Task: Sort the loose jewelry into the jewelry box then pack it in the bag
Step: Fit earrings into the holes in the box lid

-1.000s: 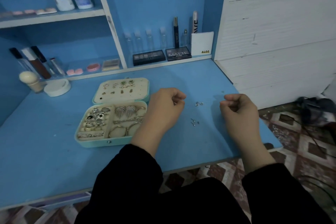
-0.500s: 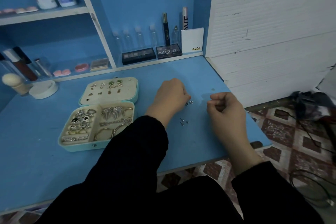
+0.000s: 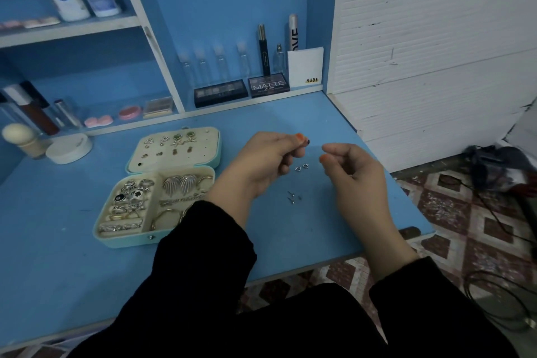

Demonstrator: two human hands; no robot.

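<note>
Step in hand: sorting; one loose piece is lifted and not yet in the box; packing not begun
Held piece: dark stud (image 3: 308,141), tiny and rounded, held above the counter between the two hands, well to the right of the jewelry box
Left hand (image 3: 261,166): grip pinched on the dark stud at the fingertips; orange polish on the nails
Right hand (image 3: 356,174): fingers curled, thumb close to forefinger; whether this grip holds anything cannot be told
Loose jewelry: knot-shaped silver pair (image 3: 301,167) lies on the counter just below the hands; thin post studs (image 3: 292,197) lie nearer the person; all bright metal, very small
Jewelry box (image 3: 130,241): open flat, teal shell, cream lining that looks soft; base holds rings (image 3: 130,195) on rolls, ribbed shell earrings (image 3: 180,183) and bangles
Lid panel (image 3: 180,163): cream, rows of small holes, partly filled with studs, free holes visible
Next move, judged: carry the dark stud left to the lid panel and line its post up with a free hole; this calls for a fine, steady pinch, since a small smooth piece slips easily
Counter (image 3: 87,270): blue painted board, flat, matt
Shelves: eyeshadow palettes (image 3: 268,87), clear glass vials, white bottles
Bag: none identified; dark bundle (image 3: 494,166) on the tiled floor, nature unclear
</note>
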